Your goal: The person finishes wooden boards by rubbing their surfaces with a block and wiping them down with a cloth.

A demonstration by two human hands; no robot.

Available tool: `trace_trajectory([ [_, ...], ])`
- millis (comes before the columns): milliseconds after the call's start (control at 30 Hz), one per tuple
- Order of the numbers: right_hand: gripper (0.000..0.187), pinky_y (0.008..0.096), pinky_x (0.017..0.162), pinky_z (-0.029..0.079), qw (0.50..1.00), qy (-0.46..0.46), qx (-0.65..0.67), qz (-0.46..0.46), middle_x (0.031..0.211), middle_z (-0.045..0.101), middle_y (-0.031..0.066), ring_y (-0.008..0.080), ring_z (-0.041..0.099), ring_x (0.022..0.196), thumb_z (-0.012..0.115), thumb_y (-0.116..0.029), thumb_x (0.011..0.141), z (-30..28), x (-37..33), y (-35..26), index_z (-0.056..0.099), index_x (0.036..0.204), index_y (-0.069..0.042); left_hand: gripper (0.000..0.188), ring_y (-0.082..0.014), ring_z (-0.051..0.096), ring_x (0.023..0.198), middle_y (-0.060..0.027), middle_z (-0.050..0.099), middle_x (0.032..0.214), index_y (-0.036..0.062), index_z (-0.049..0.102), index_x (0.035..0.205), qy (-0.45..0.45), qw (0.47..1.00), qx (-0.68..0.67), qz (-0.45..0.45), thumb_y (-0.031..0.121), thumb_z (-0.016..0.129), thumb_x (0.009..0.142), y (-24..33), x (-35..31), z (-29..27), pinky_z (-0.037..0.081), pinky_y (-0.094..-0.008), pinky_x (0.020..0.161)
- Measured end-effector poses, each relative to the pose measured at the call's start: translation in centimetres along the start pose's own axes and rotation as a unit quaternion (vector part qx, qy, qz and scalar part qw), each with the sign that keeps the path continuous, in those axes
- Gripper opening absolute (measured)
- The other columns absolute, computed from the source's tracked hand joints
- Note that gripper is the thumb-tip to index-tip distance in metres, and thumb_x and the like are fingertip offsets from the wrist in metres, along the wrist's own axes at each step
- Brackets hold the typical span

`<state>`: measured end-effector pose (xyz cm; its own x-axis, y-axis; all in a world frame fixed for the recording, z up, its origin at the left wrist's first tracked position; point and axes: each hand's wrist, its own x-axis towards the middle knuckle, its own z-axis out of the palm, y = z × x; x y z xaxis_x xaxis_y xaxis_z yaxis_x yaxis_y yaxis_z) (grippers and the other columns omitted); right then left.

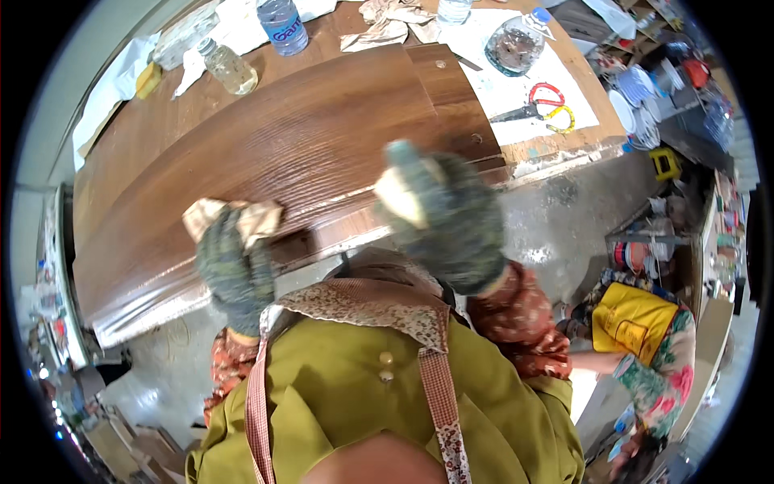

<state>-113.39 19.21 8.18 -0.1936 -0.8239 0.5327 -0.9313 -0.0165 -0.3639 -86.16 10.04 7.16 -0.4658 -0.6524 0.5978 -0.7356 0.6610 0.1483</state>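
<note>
A brown wood-grain panel (322, 133) with a shiny surface lies across the table in front of me. My left hand (234, 262), in a dark knitted glove, grips a crumpled beige cloth (208, 216) against the panel near its front edge. Over the panel's right front part is my right hand (451, 218), gloved the same way and smeared by motion. Its fingers are closed round a pale cream piece (401, 196), perhaps a sponge or block; the blur hides its exact kind. I cannot tell whether that piece touches the panel.
Scissors (548, 110) with red and yellow handles and a jar of dark liquid (514, 47) rest on white paper at right. Behind the panel stand a water bottle (282, 28), a tilted bottle (228, 66) and a yellow sponge (148, 81). Another person (657, 347) is at lower right.
</note>
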Motion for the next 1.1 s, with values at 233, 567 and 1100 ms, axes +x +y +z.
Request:
trace_trajectory([
  [233, 0.055, 0.0347, 0.083, 0.051, 0.997, 0.023, -0.036, 0.064, 0.107, 0.062, 0.0151, 0.0258, 0.061, 0.098, 0.076, -0.022, 0.077, -4.8, 0.6, 10.7, 0.054, 0.125, -0.009, 0.056, -0.0302, 0.049, 0.119, -0.0125, 0.053, 0.128, 0.0136, 0.054, 0.127, -0.057, 0.996, 0.028, 0.063, 0.026, 0.066, 0.074, 11.4, 1.2, 6.0, 0.038, -0.0506, 0.097],
  [567, 0.055, 0.0333, 0.091, 0.048, 0.979, 0.117, 0.129, 0.110, 0.119, 0.056, 0.0129, 0.0222, 0.055, 0.105, 0.073, -0.012, 0.080, -4.3, 3.3, 14.3, 0.049, 0.129, 0.000, 0.044, -0.0282, 0.052, 0.116, -0.0107, 0.057, 0.125, 0.0115, 0.057, 0.120, -0.101, 0.979, 0.020, 0.173, 0.018, 0.061, 0.076, 10.9, 3.5, 5.6, 0.040, -0.0485, 0.096],
  [1100, 0.079, 0.0458, 0.100, 0.038, 0.977, -0.137, -0.161, -0.036, 0.138, 0.039, 0.0247, 0.0414, 0.040, 0.125, 0.066, -0.036, 0.081, 2.7, 20.2, 12.6, 0.027, 0.146, -0.016, 0.042, -0.0270, 0.056, 0.109, -0.0111, 0.055, 0.124, 0.0041, 0.049, 0.128, -0.094, 0.965, 0.241, 0.044, 0.017, 0.052, 0.089, 0.1, -0.8, -3.6, 0.045, -0.0373, 0.093],
])
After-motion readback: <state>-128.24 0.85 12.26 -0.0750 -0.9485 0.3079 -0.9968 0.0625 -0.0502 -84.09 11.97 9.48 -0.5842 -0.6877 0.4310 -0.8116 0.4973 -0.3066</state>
